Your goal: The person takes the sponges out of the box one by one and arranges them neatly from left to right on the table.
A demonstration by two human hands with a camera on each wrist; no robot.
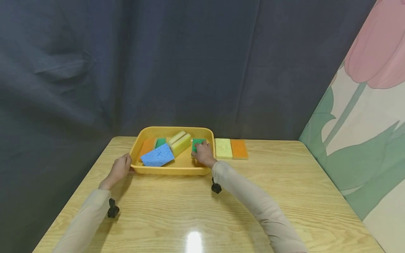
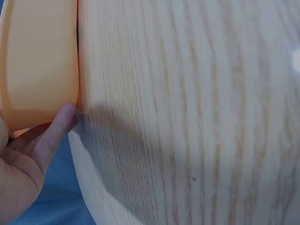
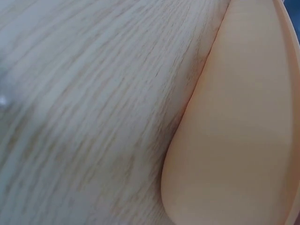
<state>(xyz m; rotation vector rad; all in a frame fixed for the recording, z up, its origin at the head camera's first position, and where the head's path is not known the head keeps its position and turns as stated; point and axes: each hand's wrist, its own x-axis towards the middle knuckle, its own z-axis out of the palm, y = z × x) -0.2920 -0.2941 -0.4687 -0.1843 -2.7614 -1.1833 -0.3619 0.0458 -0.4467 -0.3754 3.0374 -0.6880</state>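
The person's left hand [image 1: 116, 171] wraps its fingers round the front-left corner of a yellow rectangular plastic tray [image 1: 177, 171], presumably steadying it on the pale wooden worktop [image 1: 177, 207]. At the tray's right end, the right hand [image 1: 204, 154] covers a green-faced rectangular sponge [image 1: 195, 141]; whether its fingers pinch it cannot be told.

The tray [image 1: 171, 171] is yellow, one sponge [image 1: 157, 155] speckled blue, the table [image 1: 158, 207] pale wood-grained, the curtain [image 1: 190, 63] dark blue.
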